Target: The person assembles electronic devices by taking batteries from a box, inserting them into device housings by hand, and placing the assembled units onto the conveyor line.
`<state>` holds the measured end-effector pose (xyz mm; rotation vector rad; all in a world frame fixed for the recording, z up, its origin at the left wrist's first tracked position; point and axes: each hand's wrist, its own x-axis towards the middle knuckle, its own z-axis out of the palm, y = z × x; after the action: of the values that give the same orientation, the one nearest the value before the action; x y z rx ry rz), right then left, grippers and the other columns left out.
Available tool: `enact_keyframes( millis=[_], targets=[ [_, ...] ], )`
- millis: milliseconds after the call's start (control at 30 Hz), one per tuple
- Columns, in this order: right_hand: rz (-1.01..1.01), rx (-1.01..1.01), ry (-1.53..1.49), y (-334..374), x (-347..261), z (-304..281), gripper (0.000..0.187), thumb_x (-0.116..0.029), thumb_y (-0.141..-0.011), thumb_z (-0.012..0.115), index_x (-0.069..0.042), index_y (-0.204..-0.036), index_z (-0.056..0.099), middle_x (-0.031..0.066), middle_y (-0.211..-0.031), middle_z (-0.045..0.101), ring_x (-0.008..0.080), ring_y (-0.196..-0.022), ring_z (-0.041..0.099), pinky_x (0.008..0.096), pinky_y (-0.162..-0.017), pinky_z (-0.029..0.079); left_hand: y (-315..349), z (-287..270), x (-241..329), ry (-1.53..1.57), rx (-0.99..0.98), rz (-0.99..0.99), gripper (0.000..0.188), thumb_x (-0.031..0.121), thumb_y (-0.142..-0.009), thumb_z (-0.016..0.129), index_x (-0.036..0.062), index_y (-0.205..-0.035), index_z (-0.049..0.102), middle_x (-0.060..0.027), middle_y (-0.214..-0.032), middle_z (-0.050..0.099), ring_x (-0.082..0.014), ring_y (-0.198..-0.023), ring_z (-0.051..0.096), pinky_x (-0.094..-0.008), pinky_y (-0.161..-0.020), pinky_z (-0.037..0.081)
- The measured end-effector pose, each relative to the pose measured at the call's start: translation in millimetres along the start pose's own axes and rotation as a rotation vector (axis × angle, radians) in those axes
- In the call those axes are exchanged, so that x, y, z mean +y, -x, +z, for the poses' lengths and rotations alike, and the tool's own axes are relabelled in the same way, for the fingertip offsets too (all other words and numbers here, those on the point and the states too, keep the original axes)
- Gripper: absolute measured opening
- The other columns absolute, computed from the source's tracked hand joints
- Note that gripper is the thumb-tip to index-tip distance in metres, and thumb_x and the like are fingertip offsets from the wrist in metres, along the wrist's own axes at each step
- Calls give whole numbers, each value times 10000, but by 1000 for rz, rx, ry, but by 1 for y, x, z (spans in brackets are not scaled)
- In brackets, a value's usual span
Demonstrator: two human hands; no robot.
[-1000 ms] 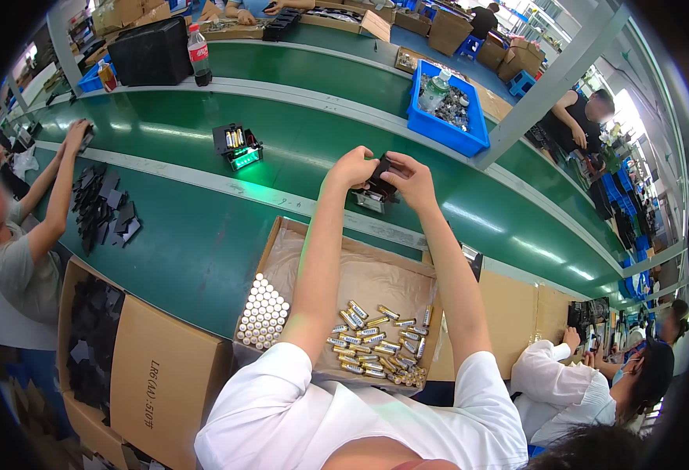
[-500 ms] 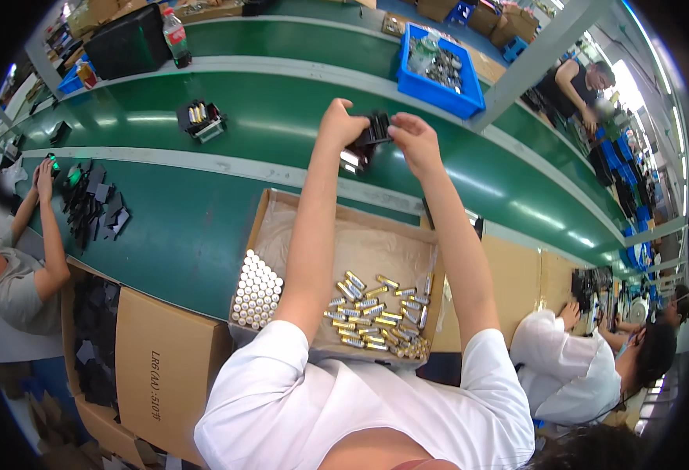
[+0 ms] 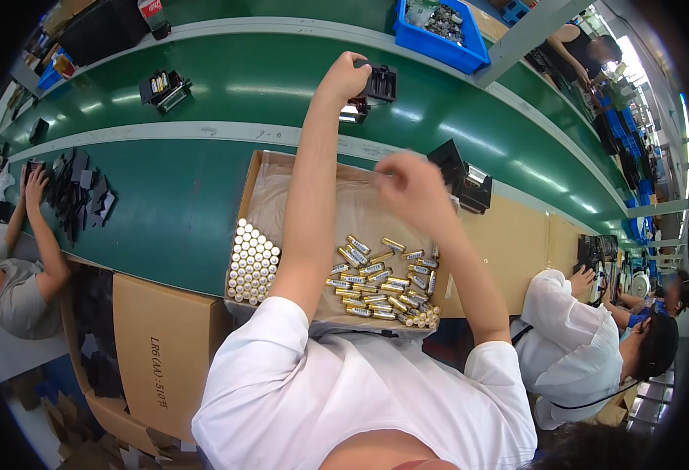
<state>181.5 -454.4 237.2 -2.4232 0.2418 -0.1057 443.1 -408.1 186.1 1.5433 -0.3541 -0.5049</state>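
Observation:
My left hand [image 3: 347, 81] is closed on a black plastic device [image 3: 381, 84] over the green belt. The device's open battery compartment shows, and its slots look dark. My right hand [image 3: 413, 186], smeared by motion, hangs above the far right part of a cardboard box [image 3: 255, 182] lined with clear plastic. Its fingers look curled, but whether they hold anything cannot be made out. Inside the box, loose gold-and-silver AA batteries [image 3: 376, 276] lie scattered at the right, and a block of upright batteries [image 3: 252, 262] fills the left side.
Another black device [image 3: 463, 176] with an open flap stands right of the box. A device with batteries [image 3: 164, 90] sits on the belt at left. Black plastic pieces [image 3: 78, 192] lie near a co-worker's hands [image 3: 35, 184]. A blue bin [image 3: 438, 35] stands at the back.
My right hand has left the black device and come back toward me over the box. My left hand still holds the device. The view has shifted, bringing the right-hand device into sight.

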Motion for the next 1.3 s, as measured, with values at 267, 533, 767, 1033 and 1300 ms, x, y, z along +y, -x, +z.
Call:
enact_keyframes(
  millis=[267,533,767,1033,1300],
  targets=[
    [-59,-448,542,55,-21,56,331,-263,-901,730,18,-1023,606,156,-1085,691,360,-777,704,439,-741,573,-1,0,-2,139,32,-59,324,129,-1001,574,-11,-1293,573,-201,-1101,658,-259,-911,680,-376,-718,616],
    [-115,-461,578,58,-9,56,314,-264,-942,681,39,-984,610,205,-956,700,394,-789,708,465,-764,569,9,-1,6,316,23,-38,313,128,-988,549,7,-1275,517,-209,-1113,621,-280,-926,648,-430,-751,603],
    [-146,-39,144,-56,-33,-13,248,-224,-921,703,9,-835,716,149,-803,717,254,-672,638,366,-655,517,13,-13,-3,284,105,48,320,135,-985,588,4,-1270,524,-204,-1119,623,-268,-923,650,-406,-750,597],
    [24,390,228,-181,14,-17,315,-265,-865,739,37,-774,750,129,-676,708,288,-572,615,379,-614,528,0,9,1,252,101,102,332,143,-981,632,1,-1263,531,-197,-1126,625,-253,-919,651,-378,-748,590],
    [7,330,207,-172,1,-9,247,-234,-859,767,12,-852,780,106,-752,743,230,-608,618,338,-623,521,2,4,-8,225,188,77,345,150,-977,670,-2,-1257,537,-192,-1133,627,-240,-916,653,-354,-746,583]
  ],
)
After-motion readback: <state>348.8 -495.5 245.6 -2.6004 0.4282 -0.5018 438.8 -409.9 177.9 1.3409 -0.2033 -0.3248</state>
